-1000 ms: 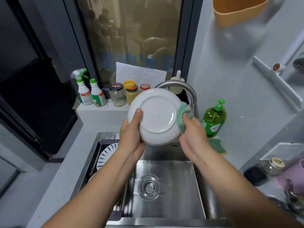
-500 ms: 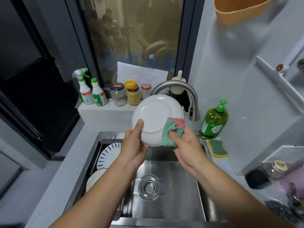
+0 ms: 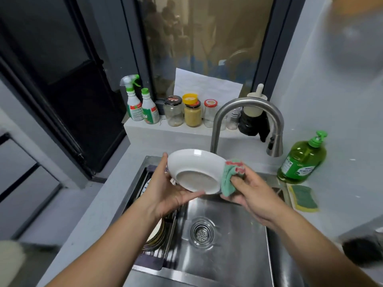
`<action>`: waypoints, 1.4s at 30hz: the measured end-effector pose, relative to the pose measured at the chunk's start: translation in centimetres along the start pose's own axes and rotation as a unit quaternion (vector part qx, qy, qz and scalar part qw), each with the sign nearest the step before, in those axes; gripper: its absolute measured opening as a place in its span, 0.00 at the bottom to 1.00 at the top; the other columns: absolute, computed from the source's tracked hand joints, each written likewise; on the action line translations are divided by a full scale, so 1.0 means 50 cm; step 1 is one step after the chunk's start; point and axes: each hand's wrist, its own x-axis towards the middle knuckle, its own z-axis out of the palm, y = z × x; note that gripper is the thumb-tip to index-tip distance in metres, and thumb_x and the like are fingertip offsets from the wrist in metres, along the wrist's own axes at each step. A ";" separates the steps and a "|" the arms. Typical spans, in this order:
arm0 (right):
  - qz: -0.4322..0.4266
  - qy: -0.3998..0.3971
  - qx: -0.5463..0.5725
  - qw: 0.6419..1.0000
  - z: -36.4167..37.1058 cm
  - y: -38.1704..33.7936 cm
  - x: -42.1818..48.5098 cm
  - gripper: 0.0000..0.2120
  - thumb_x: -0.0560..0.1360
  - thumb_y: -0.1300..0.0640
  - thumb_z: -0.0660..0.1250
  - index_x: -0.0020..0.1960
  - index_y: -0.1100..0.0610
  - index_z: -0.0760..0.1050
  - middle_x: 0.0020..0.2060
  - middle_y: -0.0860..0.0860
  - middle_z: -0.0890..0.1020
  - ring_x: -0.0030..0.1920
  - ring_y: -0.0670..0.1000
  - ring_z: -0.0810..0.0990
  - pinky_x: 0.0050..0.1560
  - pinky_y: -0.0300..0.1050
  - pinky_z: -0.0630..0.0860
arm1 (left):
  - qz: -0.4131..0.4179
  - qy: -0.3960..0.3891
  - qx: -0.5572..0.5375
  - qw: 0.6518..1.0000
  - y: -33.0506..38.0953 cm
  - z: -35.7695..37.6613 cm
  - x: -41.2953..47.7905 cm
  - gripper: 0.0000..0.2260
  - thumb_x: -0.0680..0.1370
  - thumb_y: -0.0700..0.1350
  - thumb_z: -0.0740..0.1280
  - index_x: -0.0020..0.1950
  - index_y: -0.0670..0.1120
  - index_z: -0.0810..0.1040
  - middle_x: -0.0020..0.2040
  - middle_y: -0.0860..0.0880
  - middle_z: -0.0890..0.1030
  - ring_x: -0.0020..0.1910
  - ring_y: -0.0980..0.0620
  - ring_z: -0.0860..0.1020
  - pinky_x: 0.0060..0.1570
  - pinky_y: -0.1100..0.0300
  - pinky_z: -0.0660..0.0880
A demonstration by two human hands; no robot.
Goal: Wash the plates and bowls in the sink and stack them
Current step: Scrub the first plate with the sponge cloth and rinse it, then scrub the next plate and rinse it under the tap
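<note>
Plate [image 3: 194, 168] in left hand [image 3: 165, 193]; bottle [image 3: 301, 162] label illegible.

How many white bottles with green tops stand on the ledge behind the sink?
2. The trigger-spray bottle is at the left end of the ledge; the capped bottle stands just right of it. None look hidden.

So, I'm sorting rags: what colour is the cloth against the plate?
The cloth is green with a red-pink edge; head view.
</note>
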 end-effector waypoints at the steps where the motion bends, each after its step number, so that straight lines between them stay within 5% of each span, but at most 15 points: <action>1: 0.009 0.010 0.049 0.999 0.019 0.010 0.009 0.16 0.83 0.66 0.56 0.59 0.49 0.77 0.51 0.45 0.86 0.53 0.49 0.83 0.61 0.58 0.76 | 0.018 -0.012 -0.011 1.000 0.005 -0.016 0.002 0.30 0.78 0.65 0.66 0.70 0.45 0.72 0.66 0.32 0.76 0.59 0.26 0.80 0.55 0.25 0.76; 6: 0.061 0.059 0.232 0.969 0.110 0.063 0.075 0.15 0.84 0.62 0.55 0.66 0.57 0.75 0.63 0.54 0.81 0.65 0.54 0.78 0.68 0.59 0.70 | 0.086 -0.114 0.007 0.990 0.080 -0.098 0.020 0.09 0.78 0.50 0.64 0.55 0.48 0.77 0.64 0.37 0.79 0.64 0.37 0.78 0.62 0.36 0.74; 9: 0.083 0.112 0.259 0.956 0.152 0.102 0.120 0.14 0.83 0.63 0.57 0.66 0.61 0.75 0.59 0.59 0.83 0.61 0.58 0.81 0.67 0.62 0.72 | 0.091 -0.129 0.063 0.985 0.130 -0.149 0.046 0.12 0.76 0.49 0.67 0.58 0.48 0.78 0.67 0.40 0.78 0.68 0.38 0.76 0.68 0.37 0.69; 13: 0.103 0.196 0.233 0.947 0.202 0.142 0.203 0.14 0.83 0.64 0.59 0.66 0.64 0.74 0.54 0.60 0.85 0.56 0.58 0.83 0.57 0.54 0.78 | 0.101 -0.047 0.190 0.975 0.188 -0.205 0.105 0.29 0.70 0.51 0.68 0.68 0.38 0.73 0.67 0.36 0.79 0.69 0.36 0.76 0.59 0.40 0.80; 15: 0.087 0.228 0.120 0.962 0.207 0.163 0.246 0.18 0.80 0.65 0.65 0.69 0.65 0.73 0.63 0.60 0.80 0.63 0.56 0.79 0.64 0.44 0.74 | 0.124 -0.017 0.242 0.962 0.209 -0.222 0.140 0.14 0.81 0.48 0.61 0.62 0.42 0.72 0.62 0.39 0.79 0.63 0.41 0.79 0.47 0.48 0.83; 17: 0.113 0.257 -0.002 0.960 0.213 0.180 0.306 0.25 0.75 0.65 0.70 0.72 0.63 0.71 0.69 0.57 0.75 0.70 0.53 0.72 0.70 0.31 0.59 | 0.137 0.013 0.314 0.939 0.234 -0.240 0.181 0.08 0.86 0.50 0.57 0.61 0.48 0.68 0.60 0.45 0.74 0.59 0.46 0.78 0.41 0.51 0.83; 22: 0.133 0.280 -0.061 0.949 0.203 0.240 0.404 0.18 0.80 0.65 0.62 0.70 0.60 0.70 0.56 0.53 0.76 0.56 0.51 0.74 0.56 0.36 0.69 | 0.149 0.040 0.490 0.858 0.274 -0.277 0.296 0.17 0.86 0.60 0.53 0.66 0.52 0.71 0.51 0.52 0.76 0.43 0.45 0.79 0.39 0.49 0.80; 24: 0.142 0.313 -0.039 0.938 0.220 0.255 0.447 0.13 0.79 0.54 0.62 0.63 0.52 0.74 0.52 0.52 0.77 0.53 0.53 0.77 0.52 0.51 0.78 | 0.159 0.042 0.492 0.855 0.285 -0.285 0.334 0.15 0.86 0.57 0.55 0.63 0.51 0.75 0.47 0.52 0.77 0.38 0.46 0.79 0.39 0.47 0.81; 27: 0.148 0.316 -0.051 0.936 0.136 0.357 0.545 0.21 0.68 0.39 0.61 0.59 0.46 0.75 0.55 0.52 0.79 0.59 0.60 0.79 0.60 0.64 0.77 | 0.159 0.044 0.489 0.856 0.299 -0.303 0.402 0.14 0.85 0.56 0.60 0.61 0.48 0.76 0.47 0.46 0.79 0.32 0.48 0.80 0.36 0.44 0.82; 31: 0.144 0.343 -0.055 0.927 0.156 0.328 0.573 0.13 0.76 0.46 0.62 0.57 0.49 0.76 0.57 0.53 0.81 0.57 0.58 0.80 0.62 0.62 0.76 | 0.151 0.069 0.483 0.860 0.305 -0.305 0.470 0.16 0.84 0.54 0.65 0.63 0.44 0.69 0.52 0.44 0.76 0.34 0.49 0.80 0.29 0.53 0.82; 34: 0.127 0.352 -0.098 0.922 0.168 0.306 0.577 0.15 0.81 0.53 0.60 0.66 0.53 0.74 0.60 0.54 0.79 0.60 0.56 0.78 0.64 0.60 0.75 | 0.149 0.070 0.493 0.854 0.301 -0.301 0.504 0.16 0.83 0.53 0.66 0.63 0.44 0.69 0.53 0.44 0.77 0.35 0.49 0.81 0.27 0.54 0.81; 36: 0.123 0.358 -0.096 0.921 0.162 0.314 0.582 0.15 0.81 0.55 0.61 0.66 0.56 0.74 0.56 0.54 0.79 0.56 0.57 0.78 0.63 0.58 0.76 | 0.150 0.061 0.503 0.849 0.297 -0.300 0.523 0.14 0.83 0.53 0.66 0.64 0.47 0.70 0.53 0.46 0.78 0.39 0.49 0.82 0.30 0.56 0.81; 38: 0.128 0.378 -0.064 0.915 0.154 0.329 0.591 0.14 0.78 0.52 0.61 0.62 0.53 0.75 0.54 0.53 0.81 0.53 0.55 0.80 0.61 0.56 0.77 | 0.160 0.060 0.528 0.832 0.293 -0.303 0.542 0.13 0.83 0.57 0.64 0.62 0.50 0.73 0.51 0.47 0.80 0.46 0.46 0.83 0.44 0.50 0.83; 40: 0.124 0.383 -0.041 0.914 0.138 0.350 0.599 0.11 0.79 0.51 0.59 0.56 0.54 0.76 0.45 0.53 0.80 0.43 0.52 0.79 0.48 0.49 0.78 | 0.151 0.064 0.529 0.832 0.289 -0.310 0.557 0.13 0.83 0.60 0.62 0.59 0.53 0.75 0.51 0.47 0.82 0.51 0.44 0.83 0.56 0.43 0.80; 42: 0.117 0.381 -0.021 0.917 0.132 0.357 0.600 0.08 0.81 0.55 0.57 0.50 0.53 0.75 0.37 0.50 0.75 0.33 0.46 0.74 0.35 0.40 0.71 | 0.131 0.061 0.512 0.847 0.282 -0.317 0.567 0.13 0.81 0.62 0.62 0.56 0.55 0.77 0.51 0.48 0.83 0.52 0.45 0.84 0.57 0.40 0.80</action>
